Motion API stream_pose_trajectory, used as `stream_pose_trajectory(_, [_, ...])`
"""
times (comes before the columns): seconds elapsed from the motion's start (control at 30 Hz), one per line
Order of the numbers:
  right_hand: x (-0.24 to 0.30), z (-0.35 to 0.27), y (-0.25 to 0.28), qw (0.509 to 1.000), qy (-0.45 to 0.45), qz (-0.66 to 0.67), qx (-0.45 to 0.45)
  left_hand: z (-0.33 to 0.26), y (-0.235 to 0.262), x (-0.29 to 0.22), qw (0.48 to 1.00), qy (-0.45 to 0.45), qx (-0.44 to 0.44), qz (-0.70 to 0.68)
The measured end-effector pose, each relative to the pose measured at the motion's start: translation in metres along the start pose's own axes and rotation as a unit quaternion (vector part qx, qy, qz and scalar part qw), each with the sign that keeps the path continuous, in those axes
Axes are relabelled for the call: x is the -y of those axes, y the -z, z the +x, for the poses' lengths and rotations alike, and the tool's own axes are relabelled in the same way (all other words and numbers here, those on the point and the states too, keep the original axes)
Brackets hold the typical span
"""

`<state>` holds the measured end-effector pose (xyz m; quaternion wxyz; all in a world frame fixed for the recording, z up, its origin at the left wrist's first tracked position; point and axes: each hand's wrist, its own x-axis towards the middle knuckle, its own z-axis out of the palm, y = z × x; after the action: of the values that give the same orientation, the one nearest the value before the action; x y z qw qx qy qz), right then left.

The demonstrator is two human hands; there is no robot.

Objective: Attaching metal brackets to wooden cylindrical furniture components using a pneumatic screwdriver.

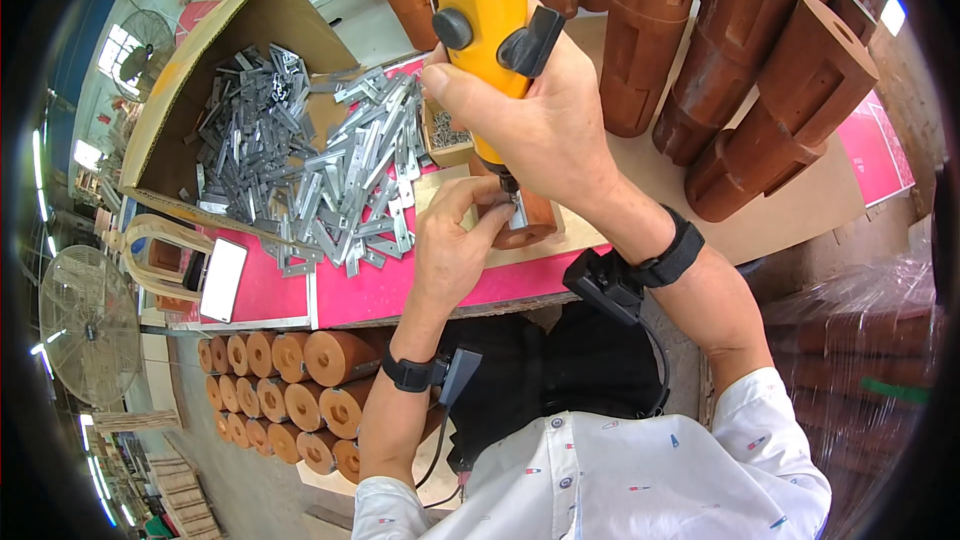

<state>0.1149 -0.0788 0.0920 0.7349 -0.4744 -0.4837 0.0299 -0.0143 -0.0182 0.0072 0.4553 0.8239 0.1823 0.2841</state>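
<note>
My right hand (545,125) grips a yellow power screwdriver (490,25) held upright, bit pointing down. The bit meets a small metal bracket on a brown wooden piece (530,222) that lies on the pink-topped table (390,290). My left hand (450,240) holds that wooden piece and pinches the bracket beside the bit. Both wrists wear black straps with small black devices.
A pile of grey metal brackets (320,170) spills from an open cardboard box (200,70) at the left. A small box of screws (447,135) stands behind the tool. Tall brown wooden legs (760,70) crowd the back and right. More wooden pieces (290,390) stack below the table; a phone (224,280) lies at the left edge.
</note>
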Motion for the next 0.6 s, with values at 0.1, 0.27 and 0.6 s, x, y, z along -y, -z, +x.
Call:
stream_pose_trajectory(0.1, [0.0012, -0.0005, 0.0009, 1.0, -0.005, -0.01, 0.007, 0.0003, 0.0001, 0.0017, 1.0, -0.007, 0.0, 0.001])
stream_pose_trajectory(0.27, [0.001, -0.0021, 0.0014, 1.0, -0.007, -0.014, 0.009, 0.0008, 0.0004, 0.001, 1.0, 0.001, 0.006, 0.005])
stream_pose_trajectory(0.6, [0.0059, -0.0061, -0.0038, 0.999, 0.004, -0.041, 0.016, -0.0031, -0.0004, 0.0047, 0.999, 0.027, 0.002, -0.021])
